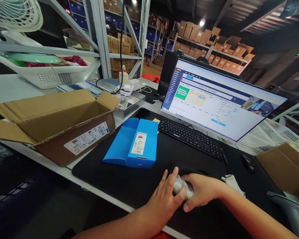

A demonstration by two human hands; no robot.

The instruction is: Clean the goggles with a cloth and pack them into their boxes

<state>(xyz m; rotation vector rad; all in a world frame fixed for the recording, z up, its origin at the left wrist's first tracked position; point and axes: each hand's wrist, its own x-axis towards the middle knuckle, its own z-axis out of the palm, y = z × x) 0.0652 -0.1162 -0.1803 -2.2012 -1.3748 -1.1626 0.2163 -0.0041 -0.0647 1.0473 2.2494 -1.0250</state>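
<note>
A small greyish-white item in what looks like crinkled plastic wrap (pixel 181 186) is between my hands, just above the black desk mat (pixel 99 176). My right hand (pixel 200 189) curls round it from the right, thumb at the front. From the left, my left hand (pixel 165 197) presses its thumb and fingers against it, some fingers stretched out. Fingers cover much of the item, so its kind is hidden. Left of my hands lies a blue box (pixel 150 142) with an open flap and a white printed label (pixel 139 143).
An open cardboard box (pixel 57 149) stands at the left. Behind are a keyboard (pixel 189 136) and a lit monitor (pixel 214 99). On the right are a mouse (pixel 247 163), a crumpled white piece (pixel 233 185), a grey handheld device (pixel 289 209) and another carton (pixel 284 166).
</note>
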